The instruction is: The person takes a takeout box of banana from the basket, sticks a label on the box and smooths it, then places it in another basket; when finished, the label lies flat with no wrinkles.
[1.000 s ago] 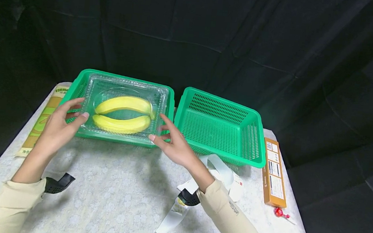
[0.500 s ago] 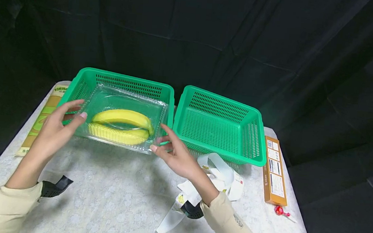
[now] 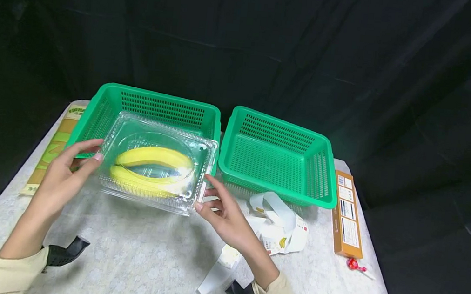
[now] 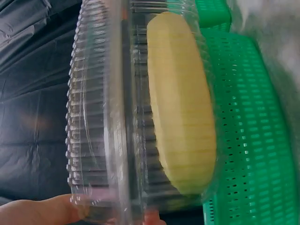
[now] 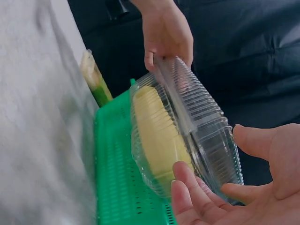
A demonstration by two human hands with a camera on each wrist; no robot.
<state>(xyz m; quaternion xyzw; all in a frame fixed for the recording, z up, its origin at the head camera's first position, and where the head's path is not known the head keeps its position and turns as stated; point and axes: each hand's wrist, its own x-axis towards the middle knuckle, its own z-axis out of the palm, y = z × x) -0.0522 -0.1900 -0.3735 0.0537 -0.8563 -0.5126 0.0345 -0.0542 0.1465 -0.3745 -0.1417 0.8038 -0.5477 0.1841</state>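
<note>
My left hand (image 3: pixel 62 174) and right hand (image 3: pixel 227 211) grip opposite ends of a clear plastic clamshell container (image 3: pixel 157 128). Two yellow bananas (image 3: pixel 155 156) lie inside under its closed lid. In the head view the container overlaps the front of the left green basket (image 3: pixel 164 101), tilted with its right end nearer me. The left wrist view shows the ribbed container (image 4: pixel 89 117) held over the basket (image 4: pixel 258 126), one banana (image 4: pixel 183 103) pressed near its wall. In the right wrist view, my right thumb and fingers (image 5: pixel 187 187) spread around the container's near end.
A second green basket (image 3: pixel 268 159) stands to the right. Before it lies a loose strip of white banana labels (image 3: pixel 283 230). An orange box (image 3: pixel 346 212) and a red lollipop (image 3: pixel 352 264) lie at the right edge. A green-brown package (image 3: pixel 56 150) lies far left.
Both hands have brought the container with the bananas out of the left basket, toward me and slightly right. It has tipped and turned on the way. The baskets stay put.
</note>
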